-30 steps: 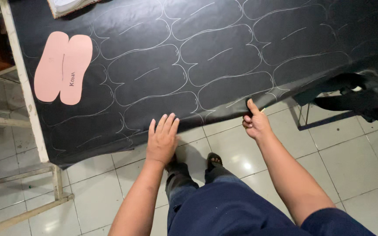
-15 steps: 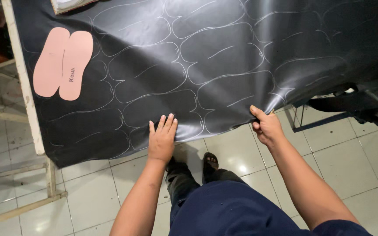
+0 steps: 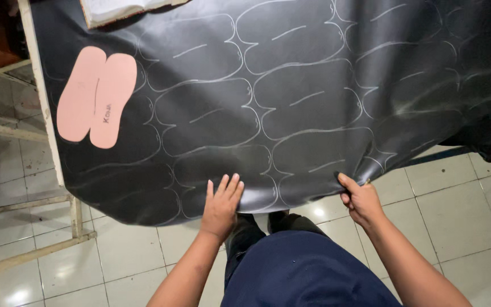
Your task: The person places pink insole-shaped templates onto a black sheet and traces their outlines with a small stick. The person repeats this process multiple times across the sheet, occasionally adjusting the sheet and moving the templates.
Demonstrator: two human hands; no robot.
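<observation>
Black sheet (image 3: 291, 113): stretches toward 12 o'clock from my hands; left hand (image 3: 221, 206) flat, splayed on it; right hand (image 3: 360, 199) pinches its near edge.

A pale wooden-framed table (image 3: 40, 108) is carrying a large black leather-like sheet marked with chalk sole outlines (image 3: 291, 96), which is draping over its near edge. A pink sole-shaped template (image 3: 98, 96) is lying on the sheet at the left, and a white book-like pad (image 3: 120, 8) is sitting at the top.

Bare forearms, no sleeves in view, dark navy trousers (image 3: 308, 273), black shoes (image 3: 282, 219)
</observation>
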